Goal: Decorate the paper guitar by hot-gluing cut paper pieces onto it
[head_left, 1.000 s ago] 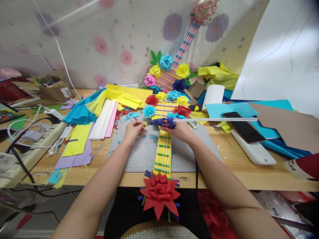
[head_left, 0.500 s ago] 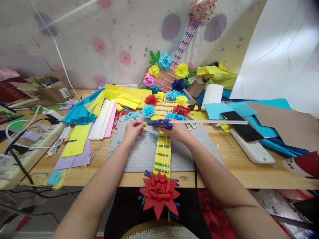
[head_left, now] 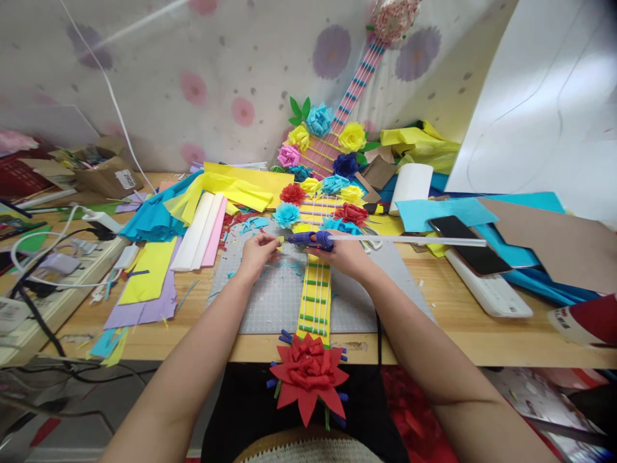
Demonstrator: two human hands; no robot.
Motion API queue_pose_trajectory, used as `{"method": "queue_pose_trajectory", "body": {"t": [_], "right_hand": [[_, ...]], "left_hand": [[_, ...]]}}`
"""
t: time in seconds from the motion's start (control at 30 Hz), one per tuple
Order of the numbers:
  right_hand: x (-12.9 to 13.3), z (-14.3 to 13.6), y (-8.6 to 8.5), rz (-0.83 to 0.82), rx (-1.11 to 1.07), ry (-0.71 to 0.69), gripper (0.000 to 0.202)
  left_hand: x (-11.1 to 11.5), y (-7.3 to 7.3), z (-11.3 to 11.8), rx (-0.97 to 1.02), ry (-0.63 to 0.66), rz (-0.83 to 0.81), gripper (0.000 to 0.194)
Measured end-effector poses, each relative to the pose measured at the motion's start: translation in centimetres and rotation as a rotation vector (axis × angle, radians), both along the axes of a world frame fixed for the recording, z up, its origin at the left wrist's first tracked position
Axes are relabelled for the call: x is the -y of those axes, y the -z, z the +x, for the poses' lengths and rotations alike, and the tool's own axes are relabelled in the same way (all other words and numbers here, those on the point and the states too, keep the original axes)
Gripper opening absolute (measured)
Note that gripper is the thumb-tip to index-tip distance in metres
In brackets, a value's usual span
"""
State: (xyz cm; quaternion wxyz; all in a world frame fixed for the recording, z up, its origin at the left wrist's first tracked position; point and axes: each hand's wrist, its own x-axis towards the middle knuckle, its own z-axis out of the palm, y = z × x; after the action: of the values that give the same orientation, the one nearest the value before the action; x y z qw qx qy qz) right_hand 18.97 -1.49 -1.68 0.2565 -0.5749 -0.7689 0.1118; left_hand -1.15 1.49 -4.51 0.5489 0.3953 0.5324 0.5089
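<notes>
My right hand (head_left: pixel 343 253) grips a blue hot glue gun (head_left: pixel 311 240), its nozzle aimed left and a long clear glue stick (head_left: pixel 414 240) jutting out of its back. In my left hand (head_left: pixel 259 254) a small yellow paper piece (head_left: pixel 280 240) is pinched between the fingertips, just short of the nozzle. Below the glue gun runs the yellow neck (head_left: pixel 315 296) of a paper guitar, with green bars and white strings. Paper flowers ring its body, among them a light blue flower (head_left: pixel 287 215). A large red paper flower (head_left: pixel 311 376) covers the near end, over my lap.
A grey cutting mat (head_left: pixel 260 308) with paper scraps lies under the guitar. Crepe paper (head_left: pixel 159 212) and a power strip (head_left: pixel 62 302) are at the left. A phone (head_left: pixel 470 244), a white case (head_left: pixel 489 283) and a paper cup (head_left: pixel 585 319) stand right. Another paper guitar (head_left: pixel 322 148) leans behind.
The glue stick's rear end reaches slightly farther right than before. Both hands, the yellow paper piece and the guitar stay nearly still.
</notes>
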Motion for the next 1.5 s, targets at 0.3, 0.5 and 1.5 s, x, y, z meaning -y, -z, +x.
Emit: {"method": "queue_pose_trajectory", "body": {"t": [0.3, 0.5, 1.5], "right_hand": [[-0.1, -0.2, 0.0, -0.017, -0.01, -0.017, 0.029], [-0.3, 0.0, 0.4, 0.011, -0.023, -0.004, 0.031], [0.2, 12.0, 1.6, 0.05, -0.515, 0.818, 0.038]], "left_hand": [[0.0, -0.1, 0.0, -0.014, 0.013, 0.007, 0.035], [-0.1, 0.2, -0.1, -0.029, 0.027, 0.01, 0.033], [-0.5, -1.0, 0.1, -0.116, 0.088, 0.221, 0.024]]}}
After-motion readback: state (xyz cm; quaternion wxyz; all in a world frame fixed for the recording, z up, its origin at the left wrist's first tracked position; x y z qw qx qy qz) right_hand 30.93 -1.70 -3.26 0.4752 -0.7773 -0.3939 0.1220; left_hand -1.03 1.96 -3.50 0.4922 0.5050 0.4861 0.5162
